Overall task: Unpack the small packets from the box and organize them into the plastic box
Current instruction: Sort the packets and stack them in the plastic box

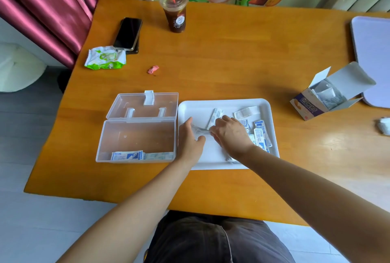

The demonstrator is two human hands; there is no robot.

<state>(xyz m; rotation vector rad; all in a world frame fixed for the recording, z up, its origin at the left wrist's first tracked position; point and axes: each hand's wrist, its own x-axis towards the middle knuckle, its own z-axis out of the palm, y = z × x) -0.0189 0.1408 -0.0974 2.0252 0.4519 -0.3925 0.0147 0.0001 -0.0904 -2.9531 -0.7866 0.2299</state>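
Observation:
A clear plastic box (pixel 137 136) lies open with its lid folded back, and a few blue-and-white packets (pixel 127 155) stand along its near wall. To its right a white tray (pixel 223 103) holds several loose packets (pixel 260 134). Over the tray's left part, my left hand (pixel 190 138) grips a small stack of pale packets (pixel 198 131) between thumb and fingers. My right hand (pixel 231 134) pinches the same stack at its right end, palm down. The cardboard box (pixel 329 96) stands open at the right with more packets inside.
At the far side of the wooden table (pixel 232 56) are an iced drink cup (pixel 175 11), two stacked phones (pixel 128 34), a green wrapper (pixel 105 58) and a pink scrap (pixel 153 69). A lilac tray (pixel 373 56) lies at the right edge.

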